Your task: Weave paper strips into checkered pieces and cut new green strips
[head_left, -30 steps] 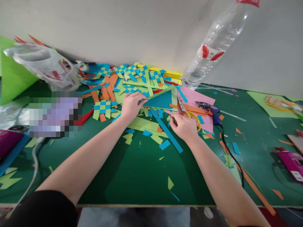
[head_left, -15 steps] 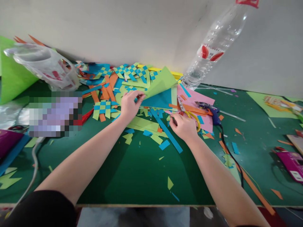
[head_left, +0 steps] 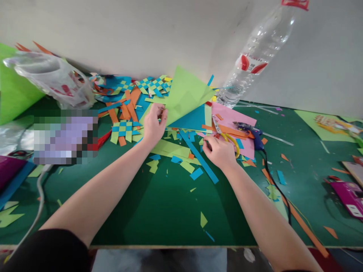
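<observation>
The left hand (head_left: 154, 124) pinches a light-green, flat paper sheet (head_left: 188, 90) by its left edge, above flat blue paper (head_left: 194, 118) (likely light, easily creased; edges suit holding). The right hand (head_left: 219, 151) curls, grip unclear.

Moderate diffuse light, soft shadows on worktop (head_left: 170, 211) toward front edge, bottle (head_left: 253, 63) glinting, wide-angle stretching, pixelated patch (head_left: 65, 136) near left edge

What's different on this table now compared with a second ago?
The green sheet has been lifted, its top corner swinging up and leftward, so it now hides some woven pieces behind it. The left hand, at its edge, has shifted slightly left. The right hand stays by the scissors; the bottle and glue gun look unmoved.
</observation>
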`<state>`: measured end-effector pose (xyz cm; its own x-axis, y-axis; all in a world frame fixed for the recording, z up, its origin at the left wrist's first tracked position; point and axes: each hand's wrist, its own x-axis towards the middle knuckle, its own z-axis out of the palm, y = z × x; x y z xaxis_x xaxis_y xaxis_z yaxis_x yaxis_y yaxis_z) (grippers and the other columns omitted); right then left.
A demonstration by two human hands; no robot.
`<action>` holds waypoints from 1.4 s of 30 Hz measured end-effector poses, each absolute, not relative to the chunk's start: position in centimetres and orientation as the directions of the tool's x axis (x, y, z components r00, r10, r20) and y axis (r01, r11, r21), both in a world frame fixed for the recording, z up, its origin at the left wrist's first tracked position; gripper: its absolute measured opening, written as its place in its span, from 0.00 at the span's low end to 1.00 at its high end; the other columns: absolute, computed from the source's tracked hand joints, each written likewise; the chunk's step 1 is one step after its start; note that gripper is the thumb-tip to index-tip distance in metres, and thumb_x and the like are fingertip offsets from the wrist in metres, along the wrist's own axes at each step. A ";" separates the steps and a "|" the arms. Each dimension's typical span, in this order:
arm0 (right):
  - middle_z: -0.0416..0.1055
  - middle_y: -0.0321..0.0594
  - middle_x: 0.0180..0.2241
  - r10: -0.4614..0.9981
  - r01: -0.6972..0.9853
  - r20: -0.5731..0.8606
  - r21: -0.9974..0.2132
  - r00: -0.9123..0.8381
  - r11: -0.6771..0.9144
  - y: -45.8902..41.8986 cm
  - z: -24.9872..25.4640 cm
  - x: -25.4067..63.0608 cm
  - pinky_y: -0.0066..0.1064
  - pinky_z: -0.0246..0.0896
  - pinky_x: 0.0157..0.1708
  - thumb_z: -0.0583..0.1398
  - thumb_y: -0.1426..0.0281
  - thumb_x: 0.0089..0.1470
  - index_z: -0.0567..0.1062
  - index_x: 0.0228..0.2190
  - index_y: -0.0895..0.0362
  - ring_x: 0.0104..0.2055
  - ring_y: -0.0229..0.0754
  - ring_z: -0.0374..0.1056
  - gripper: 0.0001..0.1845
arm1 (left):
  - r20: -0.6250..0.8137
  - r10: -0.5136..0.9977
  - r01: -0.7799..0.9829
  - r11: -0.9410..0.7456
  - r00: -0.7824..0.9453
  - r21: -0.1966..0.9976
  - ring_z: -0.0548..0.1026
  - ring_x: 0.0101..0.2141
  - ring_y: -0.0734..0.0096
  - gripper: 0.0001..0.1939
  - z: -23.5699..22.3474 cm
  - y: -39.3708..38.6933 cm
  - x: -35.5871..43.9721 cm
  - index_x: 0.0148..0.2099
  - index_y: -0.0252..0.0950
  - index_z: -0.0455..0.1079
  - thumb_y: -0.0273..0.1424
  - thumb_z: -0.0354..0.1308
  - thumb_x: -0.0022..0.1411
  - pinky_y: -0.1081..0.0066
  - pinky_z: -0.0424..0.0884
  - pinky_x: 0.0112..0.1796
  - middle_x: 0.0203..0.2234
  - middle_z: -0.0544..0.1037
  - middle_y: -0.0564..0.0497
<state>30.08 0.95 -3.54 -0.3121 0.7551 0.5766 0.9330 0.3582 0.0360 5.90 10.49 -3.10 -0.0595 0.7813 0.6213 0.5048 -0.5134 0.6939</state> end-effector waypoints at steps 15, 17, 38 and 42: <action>0.78 0.39 0.23 0.758 0.933 0.574 0.030 -0.310 0.358 0.9 -3.3 29.9 0.30 0.47 0.21 0.52 0.70 0.58 0.78 0.33 0.58 0.22 0.38 0.69 0.14 | 0.403 0.915 0.592 -0.335 0.019 0.733 0.68 0.20 0.73 0.02 -1.4 10.9 5.6 0.37 0.39 0.68 0.30 0.57 0.60 0.69 0.65 0.27 0.20 0.74 0.55; 0.77 0.39 0.22 0.760 0.936 0.573 0.041 -0.309 0.349 0.9 -3.3 29.9 0.30 0.47 0.21 0.52 0.70 0.58 0.78 0.32 0.58 0.22 0.38 0.69 0.15 | 0.348 0.936 0.594 -0.307 0.048 0.743 0.71 0.21 0.72 0.02 -0.2 10.8 5.8 0.34 0.38 0.69 0.29 0.60 0.57 0.68 0.67 0.28 0.23 0.77 0.53; 0.78 0.41 0.27 0.942 0.678 0.319 -0.670 -0.104 0.302 -0.2 -1.9 28.9 0.30 0.60 0.22 0.50 0.57 0.63 0.74 0.39 0.57 0.21 0.38 0.69 0.20 | 0.169 0.981 0.201 -0.184 0.090 0.962 0.76 0.25 0.74 0.04 5.2 6.7 8.6 0.37 0.38 0.65 0.25 0.58 0.62 0.71 0.76 0.26 0.25 0.73 0.54; 0.78 0.46 0.31 0.995 0.091 -0.049 -0.995 -0.089 -0.041 -0.2 -1.7 28.3 0.29 0.60 0.15 0.43 0.41 0.59 0.70 0.46 0.59 0.18 0.38 0.68 0.37 | 0.206 0.949 0.153 -0.246 0.239 0.957 0.77 0.28 0.74 0.05 5.5 5.4 9.2 0.36 0.37 0.64 0.24 0.57 0.62 0.71 0.78 0.29 0.26 0.74 0.53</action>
